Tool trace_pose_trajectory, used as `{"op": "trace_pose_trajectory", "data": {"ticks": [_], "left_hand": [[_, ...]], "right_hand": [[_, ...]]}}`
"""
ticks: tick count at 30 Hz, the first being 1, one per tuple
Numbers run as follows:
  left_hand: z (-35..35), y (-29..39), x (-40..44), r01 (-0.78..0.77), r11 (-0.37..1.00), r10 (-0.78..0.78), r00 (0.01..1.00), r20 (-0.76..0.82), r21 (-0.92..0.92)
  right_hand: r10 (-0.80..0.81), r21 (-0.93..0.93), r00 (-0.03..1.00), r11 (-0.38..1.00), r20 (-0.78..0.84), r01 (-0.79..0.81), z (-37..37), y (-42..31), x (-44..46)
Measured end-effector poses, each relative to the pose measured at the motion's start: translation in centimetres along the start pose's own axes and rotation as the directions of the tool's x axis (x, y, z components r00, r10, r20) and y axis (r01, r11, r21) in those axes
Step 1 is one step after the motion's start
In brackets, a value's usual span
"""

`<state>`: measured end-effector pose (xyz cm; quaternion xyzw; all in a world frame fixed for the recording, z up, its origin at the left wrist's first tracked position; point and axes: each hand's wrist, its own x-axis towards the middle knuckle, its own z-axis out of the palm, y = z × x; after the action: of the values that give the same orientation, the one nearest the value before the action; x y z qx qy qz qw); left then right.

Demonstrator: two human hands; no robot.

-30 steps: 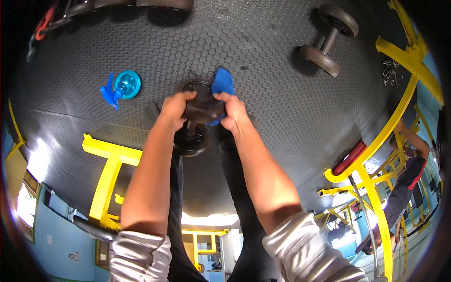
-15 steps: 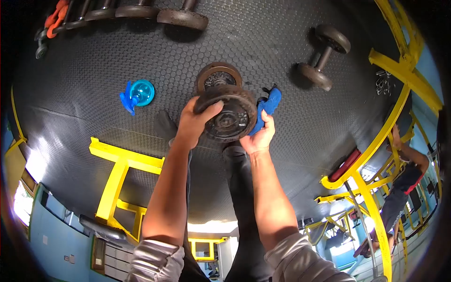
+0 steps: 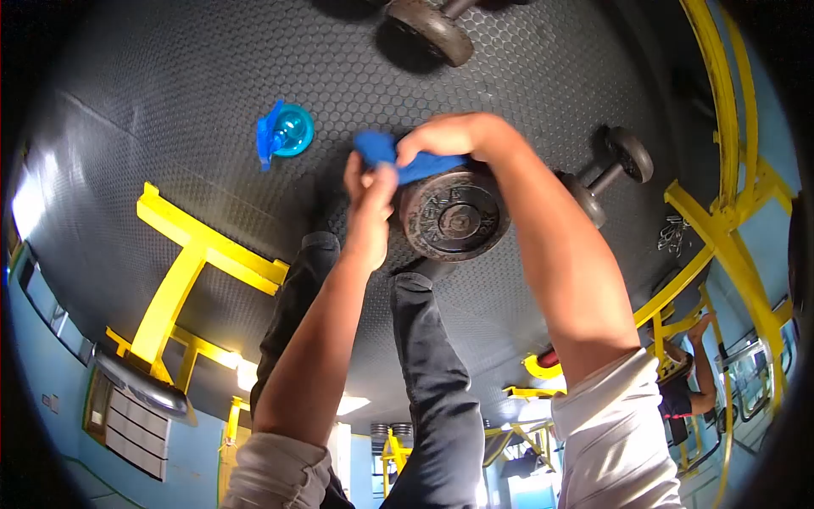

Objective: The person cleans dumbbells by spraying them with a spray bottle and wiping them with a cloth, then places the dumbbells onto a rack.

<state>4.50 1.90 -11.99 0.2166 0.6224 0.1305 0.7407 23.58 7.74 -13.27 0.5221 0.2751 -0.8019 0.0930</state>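
Observation:
A dark, worn dumbbell (image 3: 456,222) stands on the black mat in front of my feet, its round end plate with raised lettering facing me. Over the plate's upper edge lies a blue cloth (image 3: 428,168), gripped by my right hand (image 3: 454,136), which reaches across the top with bent fingers. My left hand (image 3: 370,212) is at the plate's left side, its fingers closed at the left end of the cloth. The dumbbell's handle and far end are hidden behind the plate and my hands. Both hands are slightly blurred.
A turquoise bottle with a blue top (image 3: 292,131) is on the mat to the left. Another dumbbell (image 3: 606,178) lies to the right, and one (image 3: 432,32) at the top. Yellow frames (image 3: 212,237) flank both sides. Another person (image 3: 685,394) is at the far right.
My left hand has left the face of the plate for its left side. My right hand has gone from the plate's lower right to its top, taking the blue cloth along. The view has shifted.

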Motion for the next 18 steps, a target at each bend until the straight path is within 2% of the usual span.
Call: {"op": "trace_pose_trajectory", "data": {"ticks": [1, 2, 3, 5, 7, 9, 11, 13, 14, 15, 16, 17, 18], "left_hand": [[-1.2, 0.1, -0.5, 0.050, 0.987, -0.058, 0.997, -0.046, -0.155], [-2.1, 0.6, -1.4, 0.086, 0.975, -0.100, 0.993, -0.055, -0.206], [-2.9, 1.1, -2.4, 0.115, 0.959, -0.136, 0.989, -0.063, -0.257], [-4.6, 1.7, -4.1, 0.227, 0.937, -0.260, 0.960, -0.100, -0.264], [-4.7, 3.3, -6.4, 0.350, 0.886, -0.409, 0.899, -0.158, -0.303], [-5.0, 3.2, -8.8, 0.391, 0.897, -0.426, 0.889, -0.169, -0.208], [-5.0, 3.4, -11.3, 0.406, 0.898, -0.429, 0.893, -0.133, -0.170], [-5.5, 1.4, -13.1, 0.356, 0.924, -0.372, 0.920, -0.120, -0.136], [-5.9, 0.2, -13.3, 0.331, 0.941, -0.337, 0.936, -0.105, -0.067], [-6.1, -0.8, -13.4, 0.305, 0.952, -0.304, 0.949, -0.084, 0.003], [-5.6, -1.2, -13.0, 0.361, 0.932, -0.361, 0.929, -0.086, -0.018], [-4.9, -1.5, -12.2, 0.413, 0.910, -0.414, 0.906, -0.087, -0.034], [-3.9, -1.5, -11.7, 0.363, 0.930, -0.364, 0.931, -0.012, -0.059]], "right_hand": [[0.056, -0.234, 0.994, 0.972, 0.093, -0.033, 0.8, -2.3, 0.9], [0.102, -0.481, 0.989, 0.876, 0.107, -0.038, 2.9, -2.7, 3.8], [0.145, -0.697, 0.984, 0.717, 0.106, -0.030, 5.0, -2.9, 6.4], [0.264, -0.858, 0.964, 0.500, 0.024, -0.116, 9.1, -6.4, 2.8], [0.291, -0.958, 0.956, 0.263, -0.035, -0.115, 15.3, -4.1, 4.7], [0.239, -0.942, 0.955, 0.321, 0.177, 0.095, 19.1, 0.5, 5.5], [0.336, -0.784, 0.840, 0.601, 0.426, 0.157, 20.8, 2.2, 2.8], [0.301, -0.590, 0.888, 0.806, 0.347, -0.042, 21.4, 3.1, -1.8], [0.127, -0.467, 0.983, 0.883, 0.135, -0.050, 21.1, 3.8, -5.5], [-0.021, -0.338, 0.993, 0.941, -0.116, -0.019, 20.4, 4.5, -8.9], [-0.105, -0.287, 0.905, 0.958, -0.413, -0.020, 19.8, 5.2, -11.1], [-0.165, -0.240, 0.721, 0.971, -0.673, -0.002, 19.2, 5.9, -12.6], [-0.189, -0.202, 0.515, 0.979, -0.836, 0.031, 18.0, 6.6, -13.1]]}}
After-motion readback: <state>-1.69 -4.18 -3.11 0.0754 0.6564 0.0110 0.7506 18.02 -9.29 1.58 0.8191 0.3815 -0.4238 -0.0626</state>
